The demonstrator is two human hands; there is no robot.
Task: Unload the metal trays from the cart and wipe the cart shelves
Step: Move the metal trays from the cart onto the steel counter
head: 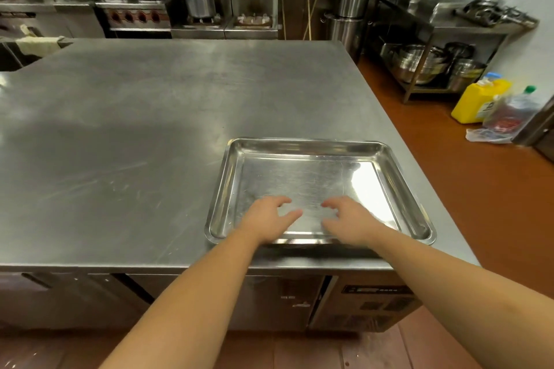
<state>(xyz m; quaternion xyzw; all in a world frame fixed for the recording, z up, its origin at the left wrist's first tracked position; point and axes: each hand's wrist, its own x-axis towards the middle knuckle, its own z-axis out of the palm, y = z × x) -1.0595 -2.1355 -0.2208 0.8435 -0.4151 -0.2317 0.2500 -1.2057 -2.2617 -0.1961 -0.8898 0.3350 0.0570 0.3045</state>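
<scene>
1. Currently positioned: metal tray (302,177), flat and empty, on the steel counter (150,129), near the right front corner, near rim close to the counter's front edge.
2. Left hand (266,219): over the tray's near rim, palm down, fingers (283,202) spread and loosely curled, thumb extended toward the right. Nothing gripped; contact with the tray floor cannot be told.
3. Right hand (349,222): just beside the left, also over the near rim, palm down, fingers (331,204) spread and slightly bent. Nothing gripped; contact with the tray cannot be told.
4. Both forearms bare, reaching from the lower frame edge across the counter front.
5. Strong light reflection on the tray floor, right half.
6. Beyond the counter: gas range (135,13) with a large stockpot (199,0) beside it.
7. At right: open shelf rack (467,33) holding stacked metal bowls (416,64).
8. On the red floor at far right: yellow jug (479,100) and a clear bottle (512,112) with a green cap, just beside each other.
</scene>
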